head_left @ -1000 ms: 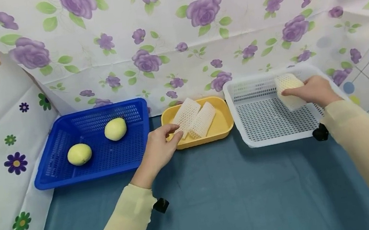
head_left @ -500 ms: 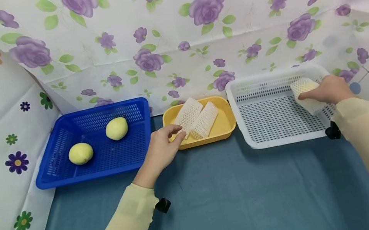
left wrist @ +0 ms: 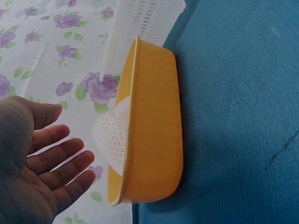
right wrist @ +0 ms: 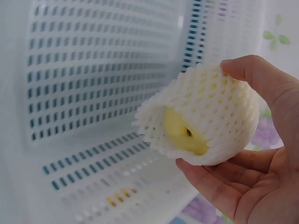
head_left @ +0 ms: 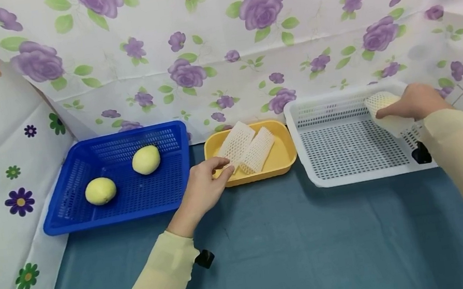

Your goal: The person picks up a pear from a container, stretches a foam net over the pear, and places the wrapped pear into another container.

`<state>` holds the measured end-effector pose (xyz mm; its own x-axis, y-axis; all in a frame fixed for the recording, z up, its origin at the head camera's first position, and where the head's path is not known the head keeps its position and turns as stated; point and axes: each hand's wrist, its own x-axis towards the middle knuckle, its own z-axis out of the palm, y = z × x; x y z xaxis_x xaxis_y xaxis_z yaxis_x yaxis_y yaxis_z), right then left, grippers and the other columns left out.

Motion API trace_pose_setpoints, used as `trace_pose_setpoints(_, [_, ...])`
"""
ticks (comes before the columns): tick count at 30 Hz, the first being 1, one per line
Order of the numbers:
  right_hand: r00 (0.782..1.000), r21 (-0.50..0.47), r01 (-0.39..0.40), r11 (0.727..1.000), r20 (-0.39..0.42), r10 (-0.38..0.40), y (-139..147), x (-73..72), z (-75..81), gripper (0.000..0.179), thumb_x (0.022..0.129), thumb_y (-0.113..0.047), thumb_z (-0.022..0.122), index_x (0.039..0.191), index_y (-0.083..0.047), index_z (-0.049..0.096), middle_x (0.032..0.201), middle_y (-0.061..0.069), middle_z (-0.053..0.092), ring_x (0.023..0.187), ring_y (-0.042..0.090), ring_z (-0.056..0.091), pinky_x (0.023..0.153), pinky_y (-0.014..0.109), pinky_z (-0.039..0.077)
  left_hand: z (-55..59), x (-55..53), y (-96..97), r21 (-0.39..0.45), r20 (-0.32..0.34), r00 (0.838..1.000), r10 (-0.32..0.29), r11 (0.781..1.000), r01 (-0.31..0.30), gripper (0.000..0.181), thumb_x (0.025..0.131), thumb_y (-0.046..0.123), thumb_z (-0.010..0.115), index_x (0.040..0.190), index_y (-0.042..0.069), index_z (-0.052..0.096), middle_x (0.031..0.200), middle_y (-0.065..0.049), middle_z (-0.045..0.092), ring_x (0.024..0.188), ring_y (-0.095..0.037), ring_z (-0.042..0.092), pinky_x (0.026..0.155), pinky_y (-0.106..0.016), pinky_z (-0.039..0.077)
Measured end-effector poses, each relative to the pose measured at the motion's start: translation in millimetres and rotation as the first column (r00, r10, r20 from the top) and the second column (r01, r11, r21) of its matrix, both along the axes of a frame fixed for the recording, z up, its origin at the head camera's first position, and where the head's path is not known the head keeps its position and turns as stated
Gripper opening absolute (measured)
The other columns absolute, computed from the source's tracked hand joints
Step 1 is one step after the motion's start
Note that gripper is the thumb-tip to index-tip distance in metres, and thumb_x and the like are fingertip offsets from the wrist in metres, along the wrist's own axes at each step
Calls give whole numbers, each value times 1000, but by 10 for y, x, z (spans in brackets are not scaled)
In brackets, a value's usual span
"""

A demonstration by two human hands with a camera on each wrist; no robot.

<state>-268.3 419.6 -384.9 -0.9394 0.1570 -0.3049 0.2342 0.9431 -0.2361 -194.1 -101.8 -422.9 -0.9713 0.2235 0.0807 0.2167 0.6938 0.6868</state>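
Observation:
My right hand (head_left: 416, 101) holds a pale yellow fruit (right wrist: 183, 133) wrapped in a white foam net (right wrist: 223, 109), thumb on one side and fingers on the other. It is over the right part of the white perforated basket (head_left: 313, 183). At one end of the net the fruit's brown-centred dimple shows. My left hand (head_left: 202, 187) hovers at the near left edge of the yellow tray (head_left: 282, 150), its fingers loosely bent with nothing between them. Two more foam nets (head_left: 236, 143) lie in that tray. Whether the held fruit touches the basket is unclear.
To the left a blue perforated basket (head_left: 135, 217) holds two pale yellow fruits, one nearer the front left (head_left: 100, 191) and one farther right (head_left: 146, 160). A flower-patterned cloth (head_left: 182, 38) hangs behind. The table (head_left: 306, 247) has a blue-green cover.
Over the past second my right hand has carried the net-wrapped fruit rightward across the white basket, with a slight rise at the end. My left hand has stayed by the yellow tray.

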Motion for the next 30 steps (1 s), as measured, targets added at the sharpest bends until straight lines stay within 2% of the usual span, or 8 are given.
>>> trace_pose_setpoints(4, [1000, -16, 3, 1000, 27, -3, -108, -64, 43, 102, 61, -80, 62, 100, 14, 53, 79, 24, 59, 65, 32, 57, 49, 39, 48, 2, 12, -5, 11, 21, 1000, 1, 1000, -1, 34, 91, 45, 56, 115, 23, 64, 115, 5, 65, 107, -14, 60, 89, -38, 53])
trace_pose_setpoints(9, [996, 17, -24, 1000, 87, 23, -129, -75, -12, 101, 63, -80, 60, 97, 15, 56, 71, 18, 57, 62, 28, 53, 49, 37, 46, -3, 13, 14, 15, 11, 1000, -14, 1000, 14, 34, 91, 45, 56, 116, 22, 64, 115, 5, 65, 109, -17, 60, 90, -39, 53])
trace_pose_setpoints(15, [994, 41, -28, 999, 105, 23, -93, -110, -104, 115, 59, -83, 60, 109, 20, 51, 89, 30, 56, 73, 35, 52, 54, 43, 47, 1, 2, -6, -1, -15, 1000, 3, 1000, -3, 34, 90, 47, 56, 114, 25, 65, 113, 7, 66, 106, -13, 60, 89, -38, 53])
trace_pose_setpoints(17, [993, 42, -34, 999, 111, 29, -66, -123, -147, 112, 59, -82, 61, 107, 18, 53, 92, 31, 56, 75, 37, 52, 56, 45, 48, 2, 0, -7, 2, -11, 1000, 1, 1000, -1, 34, 91, 46, 56, 114, 24, 65, 113, 7, 66, 106, -13, 60, 89, -38, 53])
trace_pose_setpoints(20, [990, 25, -30, 999, 140, 26, -31, -142, -206, 103, 61, -78, 64, 105, 15, 56, 92, 28, 58, 76, 37, 53, 58, 46, 48, 2, -1, -7, 11, 2, 1000, -7, 1000, 7, 34, 91, 43, 57, 116, 22, 65, 114, 6, 66, 107, -15, 60, 90, -39, 53])
trace_pose_setpoints(23, [986, 11, -24, 1000, 164, 22, -4, -132, -239, 101, 64, -77, 63, 106, 14, 56, 91, 27, 58, 77, 36, 53, 59, 45, 48, 9, 4, 0, 13, 7, 1000, -15, 1000, 15, 35, 91, 43, 57, 117, 21, 64, 115, 5, 65, 107, -15, 60, 90, -40, 53])
trace_pose_setpoints(30, [992, 9, 1, 1000, 130, -2, -15, -107, -284, 103, 65, -77, 62, 109, 16, 52, 92, 26, 57, 78, 36, 53, 60, 45, 47, 22, 19, 9, 15, 13, 1000, -7, 1000, 7, 36, 90, 47, 55, 115, 23, 64, 114, 6, 65, 107, -15, 60, 90, -39, 53])
